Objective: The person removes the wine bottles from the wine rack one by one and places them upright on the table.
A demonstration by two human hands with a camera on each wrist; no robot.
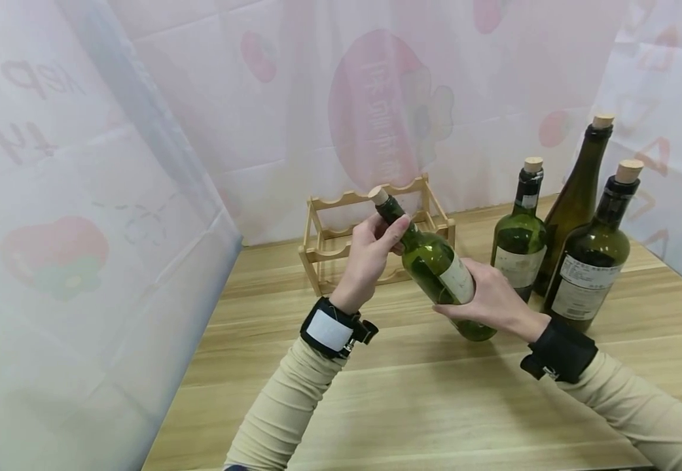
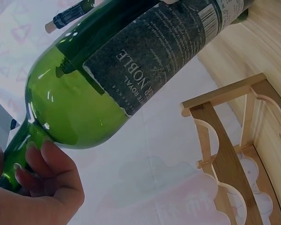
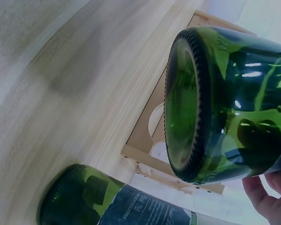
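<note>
A green wine bottle (image 1: pixel 429 265) with a cork (image 1: pixel 378 195) in its mouth is held tilted, neck up and to the left. My left hand (image 1: pixel 372 252) grips its neck, fingers curled round the glass in the left wrist view. Lower down, my right hand (image 1: pixel 491 294) holds the body over the pale label. The right wrist view shows the ridged bottle base (image 3: pixel 187 105) raised off the table. Behind the bottle stands a wooden wine rack (image 1: pixel 317 252) with scalloped rails, its right part overlapped by the bottle and left hand.
On the right stand three more corked bottles: a short green one (image 1: pixel 518 252), a tall dark one (image 1: pixel 576 186) behind, and a broad labelled one (image 1: pixel 591 275). The wood-grain table (image 1: pixel 388 405) meets printed white curtains (image 1: pixel 282 131) at the back and left.
</note>
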